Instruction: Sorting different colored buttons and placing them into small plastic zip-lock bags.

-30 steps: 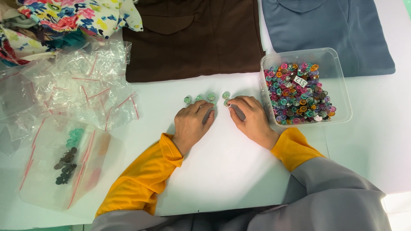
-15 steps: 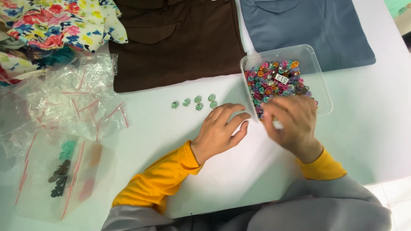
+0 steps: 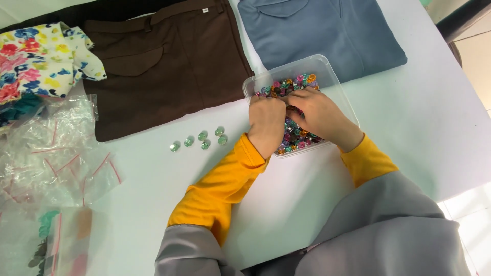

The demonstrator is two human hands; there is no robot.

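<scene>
A clear plastic tub (image 3: pixel 327 66) full of small multicoloured beads (image 3: pixel 294 84) stands on the white table in front of me. Both my hands are inside it. My left hand (image 3: pixel 267 122) rests on the beads with its fingers curled down into them. Beside it, my right hand (image 3: pixel 317 115) also reaches in, its fingertips meeting the left's among the beads. The fingertips are buried, so what they pinch is hidden. Several green beads (image 3: pixel 200 139) lie in a loose row on the table to the left of the tub.
A brown garment (image 3: pixel 163 61) and a blue garment (image 3: pixel 317 30) lie folded at the back. Floral fabric (image 3: pixel 41 61) sits far left. Crumpled clear zip bags (image 3: pixel 56 153) cover the left side, one holding dark and green beads (image 3: pixel 43 240).
Both hands left the row of green beads and moved right into the tub. The camera view shifted, so everything sits lower and further left than before.
</scene>
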